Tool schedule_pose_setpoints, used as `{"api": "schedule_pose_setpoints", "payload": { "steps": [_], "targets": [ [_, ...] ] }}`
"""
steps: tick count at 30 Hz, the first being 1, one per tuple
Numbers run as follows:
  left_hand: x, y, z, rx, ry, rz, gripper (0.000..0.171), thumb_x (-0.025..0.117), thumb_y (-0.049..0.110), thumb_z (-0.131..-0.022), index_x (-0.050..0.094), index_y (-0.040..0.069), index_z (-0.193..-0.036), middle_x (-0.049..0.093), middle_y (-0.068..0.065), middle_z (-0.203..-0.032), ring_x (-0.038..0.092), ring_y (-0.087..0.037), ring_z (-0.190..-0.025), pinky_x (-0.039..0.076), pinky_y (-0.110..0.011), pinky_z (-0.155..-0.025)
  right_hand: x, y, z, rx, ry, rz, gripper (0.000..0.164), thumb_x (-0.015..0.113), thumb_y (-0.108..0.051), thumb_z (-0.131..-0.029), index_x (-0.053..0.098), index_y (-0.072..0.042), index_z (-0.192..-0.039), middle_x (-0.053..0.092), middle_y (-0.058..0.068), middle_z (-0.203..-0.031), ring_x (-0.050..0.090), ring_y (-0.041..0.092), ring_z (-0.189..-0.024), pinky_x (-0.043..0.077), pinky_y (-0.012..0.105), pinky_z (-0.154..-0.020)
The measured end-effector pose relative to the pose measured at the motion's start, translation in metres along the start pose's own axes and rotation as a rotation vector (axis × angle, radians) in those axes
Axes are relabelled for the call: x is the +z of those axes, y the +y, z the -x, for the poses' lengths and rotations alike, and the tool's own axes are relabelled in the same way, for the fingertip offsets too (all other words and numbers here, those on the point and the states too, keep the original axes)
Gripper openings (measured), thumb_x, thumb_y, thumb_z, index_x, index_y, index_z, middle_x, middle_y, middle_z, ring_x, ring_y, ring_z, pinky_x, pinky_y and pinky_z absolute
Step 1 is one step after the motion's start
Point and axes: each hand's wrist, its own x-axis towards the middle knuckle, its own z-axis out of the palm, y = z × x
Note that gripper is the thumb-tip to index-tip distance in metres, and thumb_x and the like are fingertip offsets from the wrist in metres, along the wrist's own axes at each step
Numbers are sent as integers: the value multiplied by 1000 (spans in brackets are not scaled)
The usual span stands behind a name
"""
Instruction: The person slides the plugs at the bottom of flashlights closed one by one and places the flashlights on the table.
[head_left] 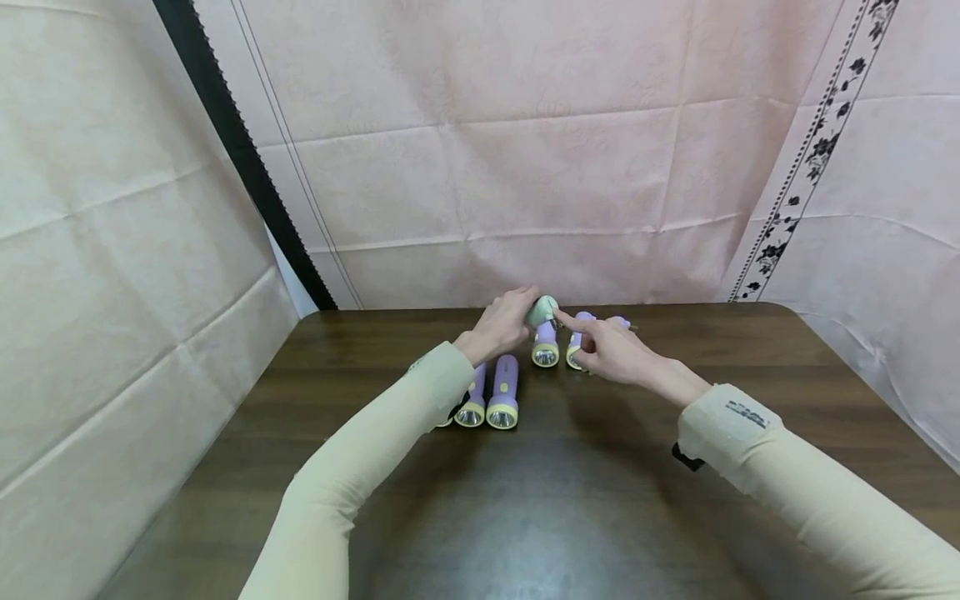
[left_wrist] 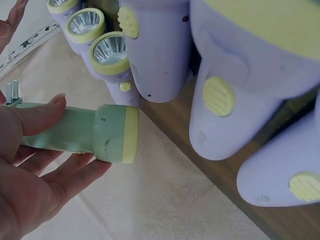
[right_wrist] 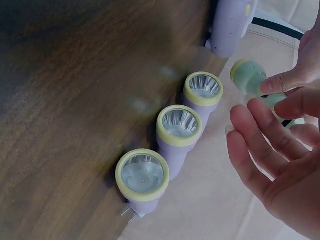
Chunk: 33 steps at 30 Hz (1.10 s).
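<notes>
My left hand [head_left: 506, 322] holds a green flashlight [left_wrist: 75, 127] with a yellow rim, thumb on one side and fingers beneath. Two metal plug prongs [left_wrist: 12, 91] stick out near its tail in the left wrist view. The right hand [head_left: 617, 350] reaches toward the same flashlight, its index fingertip beside it in the head view; whether it touches cannot be told. In the right wrist view the right fingers [right_wrist: 260, 145] are loosely bent. Below the hands lie three purple flashlights [right_wrist: 180, 130] with yellow rims, lenses toward the front; one shows prongs out.
Another group of purple flashlights [head_left: 506, 387] lies nearer on the brown wooden table [head_left: 555, 500], partly hidden by the left forearm. Pale cloth [head_left: 525, 167] hangs behind the table's back edge and along the sides.
</notes>
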Motion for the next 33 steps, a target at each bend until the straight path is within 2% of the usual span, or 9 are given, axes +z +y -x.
{"api": "schedule_pose_setpoints", "payload": {
  "steps": [6,11,21,33],
  "targets": [
    [-2,2,1,4,-8,9,40,69,-2,-77,56,11,-113,62,-5,-104,61,-22,-93,52,-37,-77,0,-1,0,48,-7,12,72,58,-8,-83,35,-20,-150,42,-11,-47,34,3,-41,22,21,-43],
    [-1,5,0,-18,-31,-2,37,72,4,-80,55,12,-112,62,-4,-105,61,-21,-93,52,-35,-78,-1,-1,-1,57,-9,24,71,57,-9,-83,35,-20,-150,41,-11,-47,31,2,-41,22,21,-43],
    [1,7,0,-24,-28,-10,37,73,6,-80,56,12,-113,62,-4,-104,61,-20,-91,51,-34,-77,-1,-1,-1,51,3,26,70,58,-11,-83,36,-18,-149,47,-8,-49,38,4,-42,28,23,-42],
    [1,12,3,-30,-68,17,41,74,10,-82,56,13,-119,63,-3,-110,61,-19,-96,52,-34,-80,1,-1,-1,41,12,-3,72,57,-9,-83,33,-17,-151,46,-9,-47,38,3,-41,27,22,-43]
  ]
}}
